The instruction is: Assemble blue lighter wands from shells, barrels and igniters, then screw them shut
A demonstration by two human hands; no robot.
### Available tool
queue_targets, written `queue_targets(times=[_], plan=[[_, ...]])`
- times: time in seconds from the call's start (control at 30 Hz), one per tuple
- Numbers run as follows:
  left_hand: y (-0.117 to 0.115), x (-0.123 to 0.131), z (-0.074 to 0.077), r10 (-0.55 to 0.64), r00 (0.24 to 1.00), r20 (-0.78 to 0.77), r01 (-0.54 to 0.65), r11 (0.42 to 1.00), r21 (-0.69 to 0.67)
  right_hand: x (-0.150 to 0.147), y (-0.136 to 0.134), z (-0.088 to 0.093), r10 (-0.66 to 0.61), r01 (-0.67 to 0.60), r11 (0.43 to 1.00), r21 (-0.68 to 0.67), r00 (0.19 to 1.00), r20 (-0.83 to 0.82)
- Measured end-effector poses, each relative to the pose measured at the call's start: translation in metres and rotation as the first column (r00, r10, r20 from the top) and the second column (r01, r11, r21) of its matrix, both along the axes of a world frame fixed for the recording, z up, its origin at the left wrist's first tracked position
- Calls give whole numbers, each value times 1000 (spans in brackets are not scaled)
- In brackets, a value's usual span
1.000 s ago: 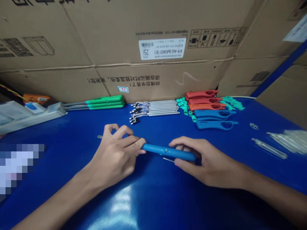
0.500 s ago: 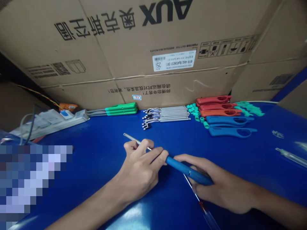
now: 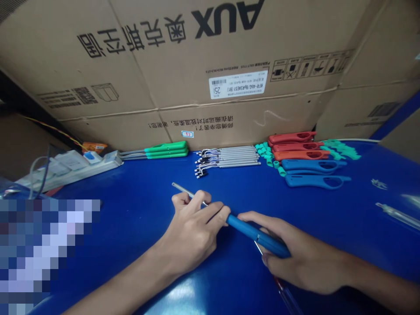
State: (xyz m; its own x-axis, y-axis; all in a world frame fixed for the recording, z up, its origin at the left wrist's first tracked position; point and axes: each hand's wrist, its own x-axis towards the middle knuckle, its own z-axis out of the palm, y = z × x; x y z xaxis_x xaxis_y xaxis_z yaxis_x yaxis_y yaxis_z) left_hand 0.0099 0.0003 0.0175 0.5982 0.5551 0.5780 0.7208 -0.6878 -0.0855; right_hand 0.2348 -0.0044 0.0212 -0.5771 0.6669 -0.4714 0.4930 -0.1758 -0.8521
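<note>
My left hand (image 3: 197, 232) is closed, its fingers pinching the metal tube (image 3: 180, 188) of a blue-handled lighter close to where the tube meets the handle. The lighter's handle (image 3: 244, 227) slants down to the right, with my right hand (image 3: 302, 253) wrapped round its rear end. Below the right fingers a thin screwdriver (image 3: 282, 291) with a red and clear handle is partly covered. Whether that hand also touches it I cannot tell. Part of the lighter is hidden by both hands.
Metal lighter tubes with wires (image 3: 239, 157), small green caps (image 3: 269, 161), red handle shells (image 3: 292, 138) and blue handle shells (image 3: 316, 180) lie along a cardboard wall (image 3: 131, 87). Green lighters (image 3: 167, 149) and a power strip (image 3: 108, 162) are left; a clear pen-like tool (image 3: 398, 214) is right.
The tube's tip has shifted slightly right and the blue handle has rolled a little. More of the screwdriver's shaft is covered by my right fingers. Both grips stay the same.
</note>
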Motion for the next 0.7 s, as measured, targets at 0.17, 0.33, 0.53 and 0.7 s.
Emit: queue_targets(times=[0.17, 0.33, 0.53, 0.7], plan=[[0, -1, 2, -10, 1000, -10, 11, 1000, 6, -1, -2, -2, 10, -8, 999, 50, 1000, -25], [0, -1, 3, -4, 1000, -28, 4, 1000, 2, 1, -2, -3, 29, -27, 999, 32, 997, -65], [0, -1, 2, -27, 1000, -9, 27, 1000, -11, -1, -2, -3, 39, -35, 998, 48, 995, -90], [3, -4, 1, -28, 1000, 4, 28, 999, -19, 0, 1, -3, 40, -37, 999, 20, 990, -136]])
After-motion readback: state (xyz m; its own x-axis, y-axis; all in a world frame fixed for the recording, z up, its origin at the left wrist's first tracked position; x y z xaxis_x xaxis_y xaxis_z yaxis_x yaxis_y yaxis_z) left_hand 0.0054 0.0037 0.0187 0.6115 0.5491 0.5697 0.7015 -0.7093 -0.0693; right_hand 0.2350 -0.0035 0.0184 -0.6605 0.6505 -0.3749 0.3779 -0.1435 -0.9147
